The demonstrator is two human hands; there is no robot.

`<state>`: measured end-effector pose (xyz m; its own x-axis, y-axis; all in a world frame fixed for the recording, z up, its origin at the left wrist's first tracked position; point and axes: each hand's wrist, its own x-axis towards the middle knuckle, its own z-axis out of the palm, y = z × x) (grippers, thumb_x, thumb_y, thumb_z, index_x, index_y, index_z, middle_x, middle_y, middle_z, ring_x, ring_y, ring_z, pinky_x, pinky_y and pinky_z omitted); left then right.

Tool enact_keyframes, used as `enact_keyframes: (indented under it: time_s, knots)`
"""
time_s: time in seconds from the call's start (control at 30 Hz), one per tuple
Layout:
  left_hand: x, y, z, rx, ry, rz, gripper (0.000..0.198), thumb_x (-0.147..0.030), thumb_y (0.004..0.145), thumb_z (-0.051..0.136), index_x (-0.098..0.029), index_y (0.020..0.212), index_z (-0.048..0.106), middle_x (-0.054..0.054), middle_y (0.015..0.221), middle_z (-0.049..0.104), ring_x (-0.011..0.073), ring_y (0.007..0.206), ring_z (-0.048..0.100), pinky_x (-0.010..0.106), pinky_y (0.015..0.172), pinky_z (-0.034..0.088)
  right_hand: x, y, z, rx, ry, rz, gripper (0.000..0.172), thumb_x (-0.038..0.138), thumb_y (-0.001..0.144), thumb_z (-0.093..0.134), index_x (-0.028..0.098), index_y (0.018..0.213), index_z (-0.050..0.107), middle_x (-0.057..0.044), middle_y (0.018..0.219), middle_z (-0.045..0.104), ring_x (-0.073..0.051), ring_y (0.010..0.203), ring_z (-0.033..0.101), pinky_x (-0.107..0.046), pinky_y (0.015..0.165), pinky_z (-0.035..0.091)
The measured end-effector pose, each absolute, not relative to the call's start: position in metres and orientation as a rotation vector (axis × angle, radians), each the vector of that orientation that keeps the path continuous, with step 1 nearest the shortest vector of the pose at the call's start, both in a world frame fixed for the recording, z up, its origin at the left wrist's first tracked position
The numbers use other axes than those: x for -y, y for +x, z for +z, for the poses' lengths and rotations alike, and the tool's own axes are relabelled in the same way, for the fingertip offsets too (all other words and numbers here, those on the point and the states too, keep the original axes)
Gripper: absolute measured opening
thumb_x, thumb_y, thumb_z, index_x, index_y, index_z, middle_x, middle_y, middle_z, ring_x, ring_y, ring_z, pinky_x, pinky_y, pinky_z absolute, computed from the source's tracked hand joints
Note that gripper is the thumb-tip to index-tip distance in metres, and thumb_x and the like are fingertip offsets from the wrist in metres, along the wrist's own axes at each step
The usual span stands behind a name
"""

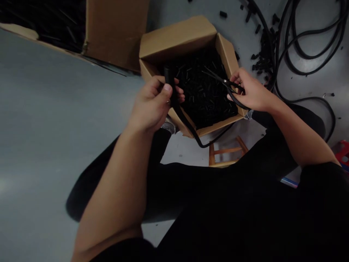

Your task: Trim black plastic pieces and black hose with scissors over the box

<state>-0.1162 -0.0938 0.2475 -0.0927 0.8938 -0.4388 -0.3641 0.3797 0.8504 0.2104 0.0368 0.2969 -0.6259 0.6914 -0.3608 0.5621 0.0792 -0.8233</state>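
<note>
My left hand (154, 103) is shut around a thick black rubber hose (169, 85), whose end sticks up above my fingers. The hose droops past the front of an open cardboard box (174, 38) and loops below it. My right hand (252, 91) grips a pair of black-handled cutters (225, 82), their thin jaws pointing up and left over the box. The cutters' jaws and the hose stand apart. The box is filled with short black hose pieces (204, 91), and the box's bottom is hidden beneath them.
Loose black pieces (261, 54) and coils of black hose (308, 36) lie on the grey floor (240, 22) right of the box. A second cardboard box (114, 32) stands at the upper left. A wooden stool (223, 153) is below the box, and my black-clad knees flank it.
</note>
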Motion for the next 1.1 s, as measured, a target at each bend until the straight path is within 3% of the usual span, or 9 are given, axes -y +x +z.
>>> enact_keyframes:
  time_s: [0.2,0.37,0.5,0.63,0.73,0.93,1.1]
  knots:
    - [0.094,-0.101,0.271,-1.166,0.510,1.138,0.053,-0.074,0.083,0.098,-0.032,0.109,0.076,-0.004,0.090,0.083,0.0164,0.077,0.069,0.032,0.065,0.059,-0.010,0.197,0.316,2.209,-1.210,1.661,0.050,0.039,0.088,0.095,0.027,0.123,0.061,-0.004,0.115,0.066,-0.024,0.104,0.069,-0.047,0.099,0.068]
    - [0.095,-0.089,0.279,-1.060,0.524,1.132,0.055,-0.072,0.089,0.095,-0.026,0.113,0.077,0.000,0.091,0.080,0.0159,0.077,0.071,0.031,0.065,0.059,0.002,0.187,0.330,2.184,-1.171,1.690,0.049,0.040,0.091,0.093,0.027,0.124,0.060,-0.003,0.117,0.063,-0.023,0.109,0.070,-0.048,0.103,0.067]
    - [0.095,-0.083,0.283,-1.118,0.548,1.112,0.057,-0.077,0.093,0.089,-0.024,0.107,0.077,0.003,0.088,0.078,0.0165,0.072,0.071,0.030,0.062,0.059,0.001,0.184,0.335,2.243,-1.141,1.675,0.048,0.042,0.093,0.091,0.026,0.125,0.058,-0.003,0.121,0.061,-0.027,0.120,0.070,-0.050,0.108,0.065]
    - [0.094,-0.081,0.285,-1.230,0.588,1.012,0.051,-0.073,0.104,0.077,-0.023,0.098,0.067,0.003,0.081,0.074,0.0180,0.067,0.073,0.030,0.058,0.057,0.000,0.180,0.339,2.298,-1.132,1.644,0.047,0.042,0.094,0.090,0.027,0.124,0.057,-0.005,0.123,0.062,-0.030,0.124,0.070,-0.053,0.110,0.064]
    - [0.096,-0.078,0.284,-1.234,0.603,1.006,0.052,-0.076,0.104,0.076,-0.026,0.098,0.064,0.002,0.082,0.075,0.0182,0.068,0.074,0.029,0.059,0.059,0.003,0.179,0.339,2.292,-1.154,1.633,0.046,0.042,0.093,0.091,0.027,0.121,0.057,-0.005,0.118,0.063,-0.031,0.122,0.071,-0.053,0.109,0.063]
    - [0.109,-0.070,0.281,-1.233,0.652,0.991,0.067,-0.084,0.087,0.089,-0.027,0.106,0.061,0.004,0.094,0.081,0.0196,0.075,0.078,0.029,0.061,0.062,0.014,0.179,0.330,2.308,-1.221,1.614,0.042,0.037,0.091,0.092,0.028,0.117,0.059,-0.005,0.111,0.068,-0.030,0.107,0.072,-0.051,0.099,0.063]
    - [0.117,-0.066,0.280,-1.279,0.721,0.900,0.062,-0.083,0.096,0.081,-0.024,0.105,0.062,0.006,0.093,0.081,0.0202,0.075,0.078,0.028,0.059,0.060,0.024,0.175,0.328,2.318,-1.362,1.715,0.040,0.039,0.094,0.088,0.027,0.115,0.057,-0.009,0.119,0.071,-0.029,0.100,0.073,-0.052,0.092,0.063]
